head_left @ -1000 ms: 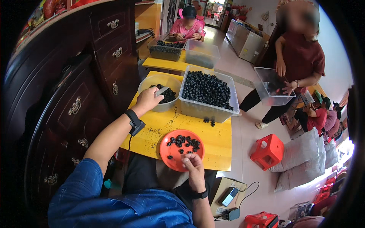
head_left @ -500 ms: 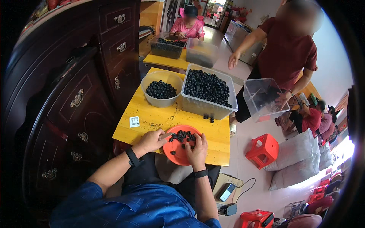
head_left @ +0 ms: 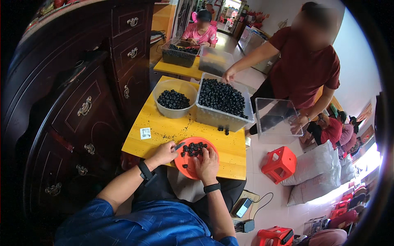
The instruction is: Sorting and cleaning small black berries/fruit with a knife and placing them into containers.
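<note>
Both hands work at the orange plate (head_left: 196,162), lower centre of frame.
Left hand (head_left: 164,152) pinches a small dark tool; right hand (head_left: 207,164), fingers curled, rests on the dark berries (head_left: 193,149). The plate overhangs the yellow table (head_left: 164,129) edge: downward pressure may tip it, spilling berries.

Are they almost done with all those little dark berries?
Not nearly. Done: a round bowl holds a modest layer of berries. In hand: both hands, left hand and right hand, work at the orange plate of berries. Left: the big clear tub is still heaped full.
</note>
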The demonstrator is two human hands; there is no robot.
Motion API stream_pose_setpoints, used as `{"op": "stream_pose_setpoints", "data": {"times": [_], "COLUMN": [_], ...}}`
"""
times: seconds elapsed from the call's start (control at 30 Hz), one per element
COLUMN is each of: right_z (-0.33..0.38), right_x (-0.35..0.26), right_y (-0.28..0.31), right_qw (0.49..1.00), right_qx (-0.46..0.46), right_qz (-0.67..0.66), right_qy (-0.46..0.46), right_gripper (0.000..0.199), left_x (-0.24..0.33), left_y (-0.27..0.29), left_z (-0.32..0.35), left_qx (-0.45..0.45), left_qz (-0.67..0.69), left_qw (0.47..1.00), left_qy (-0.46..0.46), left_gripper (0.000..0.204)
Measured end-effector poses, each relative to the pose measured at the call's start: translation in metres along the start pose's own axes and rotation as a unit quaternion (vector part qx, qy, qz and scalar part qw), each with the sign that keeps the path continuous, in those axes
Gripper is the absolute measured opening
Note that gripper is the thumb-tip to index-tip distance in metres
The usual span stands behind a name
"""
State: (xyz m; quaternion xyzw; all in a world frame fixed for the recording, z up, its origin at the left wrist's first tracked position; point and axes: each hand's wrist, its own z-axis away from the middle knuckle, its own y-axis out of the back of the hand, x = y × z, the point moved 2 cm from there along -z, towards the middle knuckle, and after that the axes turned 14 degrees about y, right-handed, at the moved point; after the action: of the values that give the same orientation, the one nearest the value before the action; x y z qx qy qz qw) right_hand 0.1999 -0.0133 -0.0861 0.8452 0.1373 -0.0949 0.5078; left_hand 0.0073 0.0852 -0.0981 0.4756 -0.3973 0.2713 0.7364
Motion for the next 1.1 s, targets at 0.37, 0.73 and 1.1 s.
{"op": "stream_pose_setpoints", "data": {"times": [0.37,0.73,1.1], "right_z": [0.001,-0.056,-0.083], "right_x": [-0.017,0.037,0.051], "right_y": [0.001,0.048,0.047], "right_qw": [0.999,0.979,0.964], "right_qx": [-0.047,0.189,0.049], "right_qz": [0.018,-0.078,-0.253], "right_qy": [-0.001,0.021,-0.059], "right_gripper": [0.057,0.052,0.035], "left_x": [-0.013,0.005,0.020], "left_y": [0.003,0.005,0.010], "left_z": [-0.002,0.004,0.021], "left_qx": [-0.038,-0.120,-0.121], "left_qz": [0.079,0.167,0.202], "left_qw": [0.996,0.977,0.967], "left_qy": [0.028,0.049,0.098], "left_gripper": [0.011,0.019,0.010]}}
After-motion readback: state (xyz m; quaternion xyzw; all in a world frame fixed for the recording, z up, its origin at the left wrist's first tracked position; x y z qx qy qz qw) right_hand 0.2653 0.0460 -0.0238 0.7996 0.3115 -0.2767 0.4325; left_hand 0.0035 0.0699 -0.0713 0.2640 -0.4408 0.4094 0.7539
